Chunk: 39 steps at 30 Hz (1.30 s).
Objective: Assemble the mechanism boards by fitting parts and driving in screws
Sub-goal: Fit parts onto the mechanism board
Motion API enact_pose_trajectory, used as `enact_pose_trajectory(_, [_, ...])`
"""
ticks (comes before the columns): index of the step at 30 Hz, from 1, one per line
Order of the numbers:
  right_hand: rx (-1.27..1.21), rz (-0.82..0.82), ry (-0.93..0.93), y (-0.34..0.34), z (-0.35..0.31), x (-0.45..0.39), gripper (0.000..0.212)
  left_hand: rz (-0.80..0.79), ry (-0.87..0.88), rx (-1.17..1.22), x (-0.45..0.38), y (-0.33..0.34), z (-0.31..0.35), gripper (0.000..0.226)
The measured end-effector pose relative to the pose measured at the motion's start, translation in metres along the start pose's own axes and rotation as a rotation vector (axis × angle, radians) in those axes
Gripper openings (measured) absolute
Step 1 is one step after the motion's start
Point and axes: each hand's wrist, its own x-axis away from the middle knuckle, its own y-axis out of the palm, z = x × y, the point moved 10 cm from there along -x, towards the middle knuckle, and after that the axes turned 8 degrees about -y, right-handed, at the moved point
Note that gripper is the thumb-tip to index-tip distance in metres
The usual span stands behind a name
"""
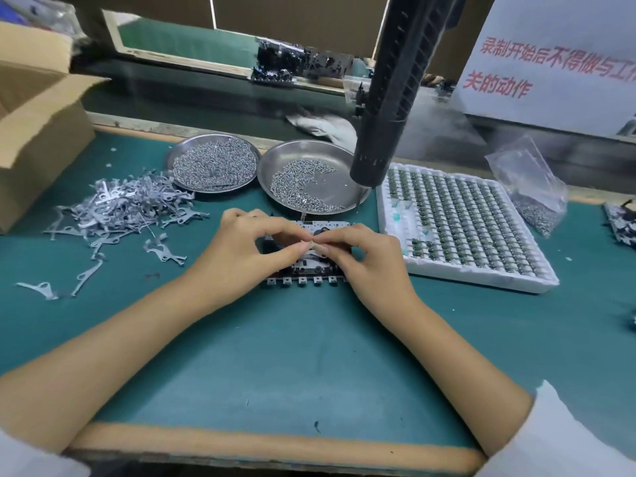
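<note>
Far left on the counter [309, 356]: an open cardboard box [38, 132]. Beside it, a loose heap of stamped metal levers [127, 208], several strays spread toward my left forearm.

Behind my hands, two steel dishes. The left dish [213, 163] is well filled with screws. The right dish [309, 177] holds a thinner crescent of screws [303, 192].

Centre: the mechanism board [306, 266] lies flat on the counter, right under both hands, its row of square tabs facing me.

Left hand [241, 256]: fingers curled, thumb and forefinger pinching a small pale part [311, 245] just above the board. Right hand [364, 256]: likewise curled, its fingertips meeting the same part from the other side. So both hands are narrow, closed on one small piece. What the piece is, I cannot tell; it is mostly hidden by my fingertips.

Judgement: this is the fitting step, not the screwing step. The part is being oriented or seated into the board's middle.

The electric screwdriver [389, 98] hangs above the right dish, untouched.

Right: a white tray [481, 280] of small green components in rows, a few pockets near my right hand empty. Beyond it, a plastic bag [530, 194] with more screws.

Next move, as I judge it: press the part home until it sits flat, then one hand steadies the board while the other fetches a screw and the driver. Risk: the part tilting as I let go.
</note>
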Motion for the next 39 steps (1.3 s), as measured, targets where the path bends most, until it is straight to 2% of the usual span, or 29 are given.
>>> enact_pose_trajectory(5, [0.013,-0.004,-0.036,-0.001,-0.004,0.003,0.017,-0.008,-0.033,0.05,-0.002,-0.002,-0.005,0.011])
enact_pose_trajectory(10, [0.031,0.008,-0.067,-0.002,-0.008,0.005,0.017,0.005,-0.011,0.053,-0.003,-0.006,-0.004,0.009])
enact_pose_trajectory(18, [0.059,-0.036,-0.107,-0.001,-0.012,0.007,0.017,-0.062,-0.052,0.047,-0.003,-0.002,-0.007,0.013])
enact_pose_trajectory(24, [0.182,-0.124,-0.248,0.004,-0.023,0.01,0.02,-0.076,-0.095,0.07,-0.002,-0.003,-0.009,0.019])
enact_pose_trajectory(27, [0.19,-0.1,-0.247,0.003,-0.023,0.009,0.021,-0.097,-0.102,0.091,-0.001,-0.002,-0.008,0.023])
enact_pose_trajectory(32, [0.163,-0.059,-0.205,0.002,-0.019,0.011,0.02,-0.14,-0.133,0.11,0.0,0.003,-0.011,0.018])
enact_pose_trajectory(39, [0.219,0.056,-0.243,0.001,-0.03,0.015,0.025,-0.19,-0.202,0.155,0.0,0.011,-0.019,0.023])
